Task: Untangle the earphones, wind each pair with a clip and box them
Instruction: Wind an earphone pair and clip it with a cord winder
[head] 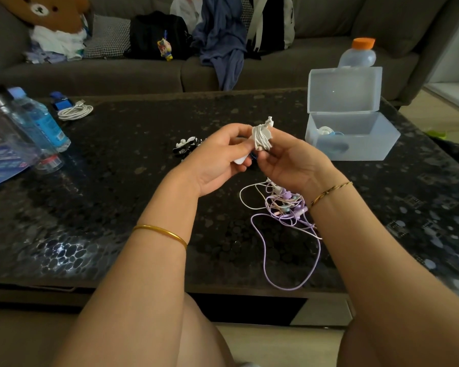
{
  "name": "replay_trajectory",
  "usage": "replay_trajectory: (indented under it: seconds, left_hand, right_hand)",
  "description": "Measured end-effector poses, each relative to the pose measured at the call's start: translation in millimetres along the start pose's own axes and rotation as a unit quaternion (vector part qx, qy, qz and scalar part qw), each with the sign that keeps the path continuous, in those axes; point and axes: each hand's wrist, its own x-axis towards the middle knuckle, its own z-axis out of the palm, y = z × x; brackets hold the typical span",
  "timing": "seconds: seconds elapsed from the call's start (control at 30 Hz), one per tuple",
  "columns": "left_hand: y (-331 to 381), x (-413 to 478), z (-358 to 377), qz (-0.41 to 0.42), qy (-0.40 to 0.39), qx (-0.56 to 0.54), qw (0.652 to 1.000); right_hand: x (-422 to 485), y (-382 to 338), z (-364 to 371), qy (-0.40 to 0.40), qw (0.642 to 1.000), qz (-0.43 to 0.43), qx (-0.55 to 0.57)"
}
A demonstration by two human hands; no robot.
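Nearest, a tangle of lilac and white earphones [284,205] lies on the dark desk [117,207], partly under the right wrist. Above it, the left hand [217,157] and right hand [292,162] both pinch a wound white earphone bundle [261,136] in curled fingers, its long axis upright. Beyond lie black-and-white clips [186,145]; far right stands an open clear box [355,149].

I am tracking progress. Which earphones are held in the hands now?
The white wound bundle, pinched between left hand and right hand; the purple tangle lies on the table, another white coil in the box.
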Motion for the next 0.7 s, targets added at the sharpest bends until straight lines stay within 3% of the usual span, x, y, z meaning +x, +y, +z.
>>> replay_trajectory:
  seconds: [0.17, 0.4, 0.47, 0.57, 0.7]
  left_hand:
    - [-1, 3, 6, -0.045, 0.037, -0.099, 0.993]
    - [-3, 7, 9, -0.027, 0.145, 0.004, 0.989]
    - [1, 7, 11, -0.023, 0.130, 0.009, 0.991]
    - [8, 5, 14, -0.026, 0.088, -0.079, 0.993]
    - [7, 4, 12, 0.014, 0.093, -0.028, 0.995]
  right_hand:
    - [0, 9, 6, 0.011, 0.998, -0.055, 0.002]
    - [-1, 18, 6, 0.095, 0.977, -0.177, -0.070]
    - [1, 21, 7, 0.139, 0.956, -0.231, -0.119]
    - [6, 24, 7, 0.173, 0.923, -0.281, -0.198]
    - [5, 25, 6, 0.156, 0.923, -0.280, -0.212]
